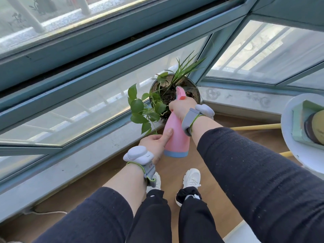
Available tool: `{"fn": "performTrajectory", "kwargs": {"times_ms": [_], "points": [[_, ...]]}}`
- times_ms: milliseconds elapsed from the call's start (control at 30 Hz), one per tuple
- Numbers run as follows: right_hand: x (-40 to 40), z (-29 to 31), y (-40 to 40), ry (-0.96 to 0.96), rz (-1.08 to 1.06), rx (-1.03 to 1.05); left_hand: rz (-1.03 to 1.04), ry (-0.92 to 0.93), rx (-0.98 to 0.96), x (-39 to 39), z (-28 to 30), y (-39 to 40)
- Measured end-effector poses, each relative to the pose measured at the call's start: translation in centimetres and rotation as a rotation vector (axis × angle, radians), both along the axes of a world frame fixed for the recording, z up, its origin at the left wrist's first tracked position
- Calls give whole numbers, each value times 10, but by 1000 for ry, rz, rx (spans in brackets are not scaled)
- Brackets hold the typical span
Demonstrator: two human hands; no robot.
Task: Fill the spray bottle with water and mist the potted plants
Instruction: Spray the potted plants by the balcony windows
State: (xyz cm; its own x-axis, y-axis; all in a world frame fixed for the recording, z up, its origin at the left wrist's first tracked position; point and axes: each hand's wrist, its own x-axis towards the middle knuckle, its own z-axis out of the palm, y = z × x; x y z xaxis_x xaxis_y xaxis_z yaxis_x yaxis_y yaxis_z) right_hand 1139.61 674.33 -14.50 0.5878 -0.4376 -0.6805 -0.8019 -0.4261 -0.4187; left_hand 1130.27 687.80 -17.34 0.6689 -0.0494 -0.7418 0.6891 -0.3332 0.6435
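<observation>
I hold a pink spray bottle with a blue base upright over the floor, just in front of the windowsill. My right hand grips its neck at the trigger, and the pink nozzle points at the potted plant. The plant stands in a dark round pot in the sill's corner, with trailing heart-shaped leaves and thin grassy blades. My left hand steadies the lower body of the bottle, thumb lying along its side and fingers curled behind it.
The pale windowsill runs along blue-framed windows. A round white table with a green tray stands at the right. A yellow stick lies behind my right arm. A white cable runs along the wooden floor.
</observation>
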Motion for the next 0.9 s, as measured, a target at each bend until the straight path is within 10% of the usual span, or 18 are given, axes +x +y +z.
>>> {"fn": "performTrajectory", "kwargs": {"times_ms": [900], "points": [[-170, 88, -114, -530, -254, 178, -75, -10, 57, -91, 64, -113]]}}
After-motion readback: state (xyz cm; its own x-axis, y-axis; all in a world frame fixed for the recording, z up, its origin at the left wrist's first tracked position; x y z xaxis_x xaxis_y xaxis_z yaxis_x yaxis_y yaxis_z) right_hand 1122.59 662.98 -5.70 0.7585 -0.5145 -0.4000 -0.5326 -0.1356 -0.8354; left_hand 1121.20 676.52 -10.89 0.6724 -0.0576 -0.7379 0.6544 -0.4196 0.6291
